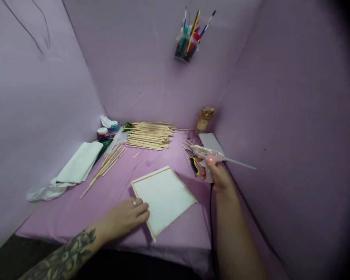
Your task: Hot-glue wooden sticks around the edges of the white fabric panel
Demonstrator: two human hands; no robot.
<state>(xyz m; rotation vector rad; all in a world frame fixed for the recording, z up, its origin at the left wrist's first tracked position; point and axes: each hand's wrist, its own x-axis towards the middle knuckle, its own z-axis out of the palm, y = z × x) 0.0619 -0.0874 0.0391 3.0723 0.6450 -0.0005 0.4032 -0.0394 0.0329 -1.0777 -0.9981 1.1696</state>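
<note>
loose sticks toward left edge of pink surface. left hand half-curled, holding left side of white panel, thumb hidden. panel near front edge, stick-rimmed; looks light, fairly stiff, corner joints probably fragile, best held by the rims. right hand closed round glue gun handle, near right edge; nozzle likely hot, handle only.

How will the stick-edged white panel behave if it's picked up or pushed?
The white panel is probably light, since it looks thin. Its edges should stay fairly stiff, with slender wooden sticks along them. Being flat, it would likely slide across the pink cloth rather than roll.
</note>
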